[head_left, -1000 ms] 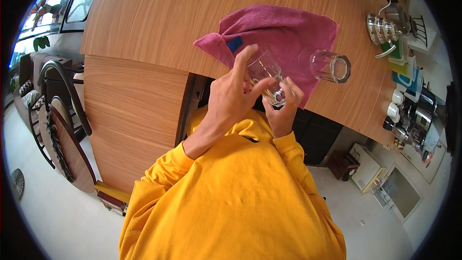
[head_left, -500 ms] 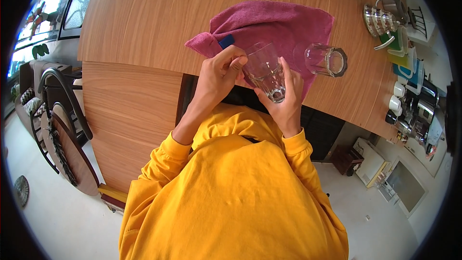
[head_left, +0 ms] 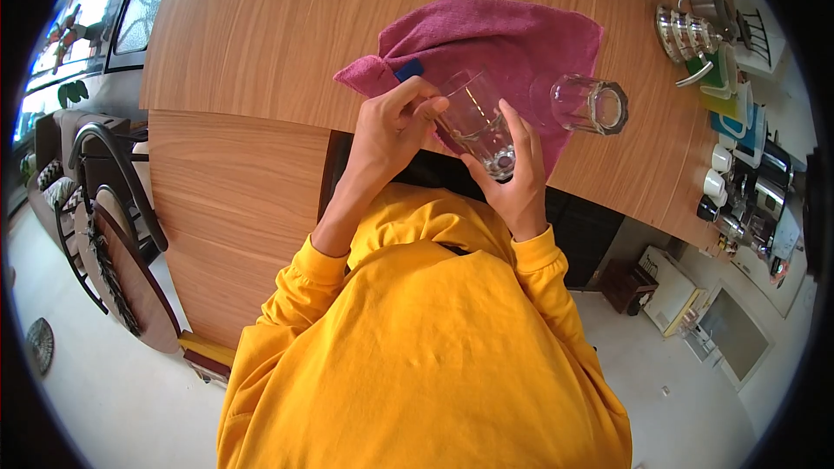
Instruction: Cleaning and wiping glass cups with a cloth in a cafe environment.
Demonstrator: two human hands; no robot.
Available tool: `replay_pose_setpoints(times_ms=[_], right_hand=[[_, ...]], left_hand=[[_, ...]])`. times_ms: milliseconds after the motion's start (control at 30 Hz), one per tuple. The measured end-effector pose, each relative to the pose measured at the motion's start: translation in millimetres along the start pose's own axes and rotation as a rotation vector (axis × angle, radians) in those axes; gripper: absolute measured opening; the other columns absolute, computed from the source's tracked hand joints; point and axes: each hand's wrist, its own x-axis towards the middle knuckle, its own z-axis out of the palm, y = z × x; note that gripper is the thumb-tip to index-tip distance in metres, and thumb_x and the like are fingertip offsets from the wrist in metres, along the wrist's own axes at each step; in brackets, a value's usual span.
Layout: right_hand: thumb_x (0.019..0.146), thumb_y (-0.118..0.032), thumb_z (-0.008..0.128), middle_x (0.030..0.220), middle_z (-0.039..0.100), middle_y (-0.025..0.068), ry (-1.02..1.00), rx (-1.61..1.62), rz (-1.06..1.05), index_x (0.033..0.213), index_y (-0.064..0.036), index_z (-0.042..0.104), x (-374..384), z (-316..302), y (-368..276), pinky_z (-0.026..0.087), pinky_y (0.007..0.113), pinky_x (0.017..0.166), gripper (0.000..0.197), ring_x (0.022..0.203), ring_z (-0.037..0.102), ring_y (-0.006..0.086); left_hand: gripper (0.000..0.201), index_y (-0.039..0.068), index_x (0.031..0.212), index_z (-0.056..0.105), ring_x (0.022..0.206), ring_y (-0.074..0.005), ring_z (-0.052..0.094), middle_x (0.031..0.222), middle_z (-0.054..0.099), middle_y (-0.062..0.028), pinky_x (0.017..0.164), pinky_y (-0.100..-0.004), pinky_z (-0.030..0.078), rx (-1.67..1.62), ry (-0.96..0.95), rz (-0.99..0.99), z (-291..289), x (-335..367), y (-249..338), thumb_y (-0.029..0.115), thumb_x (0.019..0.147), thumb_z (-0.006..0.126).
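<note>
A clear drinking glass (head_left: 482,132) is held tilted between my hands, close to the table's near edge. My right hand (head_left: 519,181) grips it around the base and lower side, with thumb and fingers on opposite sides. At the rim, my left hand (head_left: 388,128) is closed in a pinch on the glass. Beneath and beyond lies a crumpled pink cloth (head_left: 495,30) with a blue tag (head_left: 408,70). A second clear glass (head_left: 598,107) is to the right, its thick base toward me, partly over the cloth.
The wooden table (head_left: 261,43) spreads around the cloth. Along its right side stand a ribbed metal kettle (head_left: 682,33), white cups (head_left: 718,170) and colored containers (head_left: 725,91). A black curved chair back (head_left: 109,152) is at the left, and a sink (head_left: 735,334) at lower right.
The held glass and both hands have shifted only slightly. The grip stays the same, and the cloth and second glass barely differ.
</note>
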Motion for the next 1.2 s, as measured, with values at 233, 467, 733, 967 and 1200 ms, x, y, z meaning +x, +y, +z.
replay_pose_setpoints(times_ms=[233, 467, 733, 967, 1200], right_hand=[[0.076, -0.012, 0.081, 0.122, 0.054, 0.0153, -0.116, 0.068, 0.089, 0.149, -0.0204, 0.046, -1.3, 0.6, -2.2, 0.048, 0.042, 0.095, 0.08, 0.11, 0.056, 0.0325], [0.075, -0.009, 0.079, 0.126, 0.051, 0.0166, -0.05, -0.15, -0.005, 0.141, -0.0285, 0.057, -1.1, 4.3, -12.1, 0.048, 0.044, 0.097, 0.071, 0.113, 0.053, 0.0343], [0.077, -0.012, 0.079, 0.131, 0.049, 0.0167, -0.091, -0.068, 0.005, 0.138, -0.0305, 0.059, -1.1, 0.6, -14.0, 0.048, 0.043, 0.099, 0.067, 0.116, 0.052, 0.0354], [0.079, -0.008, 0.076, 0.136, 0.047, 0.0178, -0.106, -0.143, -0.079, 0.136, -0.0359, 0.061, -3.1, 5.0, -11.4, 0.047, 0.044, 0.101, 0.065, 0.118, 0.052, 0.0351], [0.082, -0.002, 0.071, 0.139, 0.046, 0.0183, -0.017, -0.458, -0.271, 0.133, -0.0365, 0.064, 0.9, 9.2, -1.7, 0.047, 0.042, 0.1, 0.061, 0.117, 0.052, 0.0357]], left_hand=[[0.008, 0.001, 0.101, 0.065, 0.076, -0.014, 0.062, 0.082, 0.065, -0.0058, 0.075, -0.0249, 0.05, -0.032, -0.074, 0.058, -8.1, -1.3, -33.2, 0.007, 0.096, 0.062], [0.008, 0.0, 0.096, 0.064, 0.073, -0.0177, 0.054, 0.082, 0.058, -0.0054, 0.066, -0.0286, 0.044, 0.121, -0.044, 0.267, -9.1, 15.0, 9.8, 0.008, 0.093, 0.066], [0.009, 0.0, 0.089, 0.06, 0.072, -0.0227, 0.055, 0.082, 0.057, -0.008, 0.065, -0.0301, 0.045, 0.12, 0.006, 0.341, -5.8, 7.2, -9.6, 0.003, 0.089, 0.068], [0.019, -0.001, 0.089, 0.059, 0.082, -0.0269, 0.06, 0.088, 0.057, -0.0102, 0.072, -0.0322, 0.05, 0.142, 0.042, 0.447, -9.0, 7.9, -28.1, -0.015, 0.075, 0.058], [0.019, 0.003, 0.091, 0.062, 0.097, -0.0289, 0.058, 0.094, 0.059, -0.0102, 0.084, -0.0377, 0.048, 0.38, 0.035, 0.518, -13.2, 11.4, -36.9, -0.01, 0.077, 0.064]])
